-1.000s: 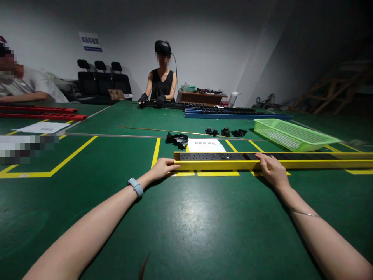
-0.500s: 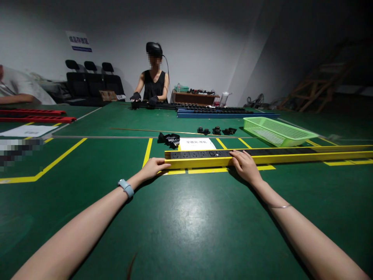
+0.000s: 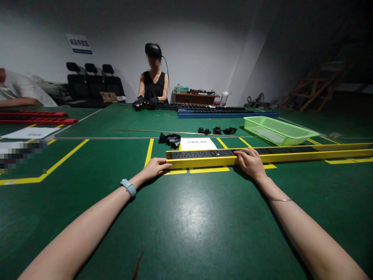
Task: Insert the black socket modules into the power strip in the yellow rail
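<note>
A long yellow rail [image 3: 291, 157] lies across the green table, with black socket modules [image 3: 195, 154] inside its channel. At the rail's left end, my left hand [image 3: 157, 166] is closed, its thumb and fingers pinching the yellow wall. My right hand [image 3: 251, 162] is bent over the front wall farther along. Its fingertips reach into the channel at the modules, and the thumb side rests against the front wall. What lies under the right palm is hidden. Behind the rail's left part are a white paper label [image 3: 198, 144] and a heap of black plastic pieces [image 3: 169, 140].
A green basket [image 3: 276, 130] stands behind the rail at right. Several black modules [image 3: 217, 130] and a thin brass-coloured rod [image 3: 140, 131] lie beyond the label. Blue rails [image 3: 227, 114] are farther back, near a co-worker [image 3: 153, 87]. Red rails [image 3: 37, 121] lie at far left.
My right hand has slid slightly right along the rail, and its fingers are more curled. My left hand keeps its hold at the rail's end. The co-worker's hands have shifted a little.
</note>
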`<state>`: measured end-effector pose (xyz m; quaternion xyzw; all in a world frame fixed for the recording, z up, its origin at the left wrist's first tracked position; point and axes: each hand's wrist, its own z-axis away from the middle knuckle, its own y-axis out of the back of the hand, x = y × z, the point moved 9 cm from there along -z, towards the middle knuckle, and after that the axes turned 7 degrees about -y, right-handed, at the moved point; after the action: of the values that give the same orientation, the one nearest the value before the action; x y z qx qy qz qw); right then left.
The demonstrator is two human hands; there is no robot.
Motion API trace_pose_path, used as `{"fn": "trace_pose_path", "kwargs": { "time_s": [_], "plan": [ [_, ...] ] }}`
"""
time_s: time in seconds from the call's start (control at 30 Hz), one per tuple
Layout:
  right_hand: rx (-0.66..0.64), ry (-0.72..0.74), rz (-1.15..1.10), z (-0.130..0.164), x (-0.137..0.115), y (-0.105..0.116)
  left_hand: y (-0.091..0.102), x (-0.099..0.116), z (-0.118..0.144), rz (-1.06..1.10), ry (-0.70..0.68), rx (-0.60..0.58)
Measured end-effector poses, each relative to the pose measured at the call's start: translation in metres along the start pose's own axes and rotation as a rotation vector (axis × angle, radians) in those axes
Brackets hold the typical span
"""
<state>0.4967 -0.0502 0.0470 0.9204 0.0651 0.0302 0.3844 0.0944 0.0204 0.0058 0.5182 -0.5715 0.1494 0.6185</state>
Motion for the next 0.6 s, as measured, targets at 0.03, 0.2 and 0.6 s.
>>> {"fn": "trace_pose_path", "kwargs": {
  "time_s": [0.03,0.2,0.6],
  "plan": [
    [0.01,0.003,0.021,0.0001,0.0006,0.0,-0.0001,0.0007,-0.0001,-0.022,-0.015,-0.005],
    [0.035,0.002,0.1,0.0012,0.0043,-0.0029,0.0002,0.0022,-0.0001,-0.061,-0.043,-0.013],
    [0.058,-0.012,0.168,0.0011,0.0036,-0.0012,0.0003,0.0048,0.0008,-0.016,-0.033,-0.02]
  ]
}}
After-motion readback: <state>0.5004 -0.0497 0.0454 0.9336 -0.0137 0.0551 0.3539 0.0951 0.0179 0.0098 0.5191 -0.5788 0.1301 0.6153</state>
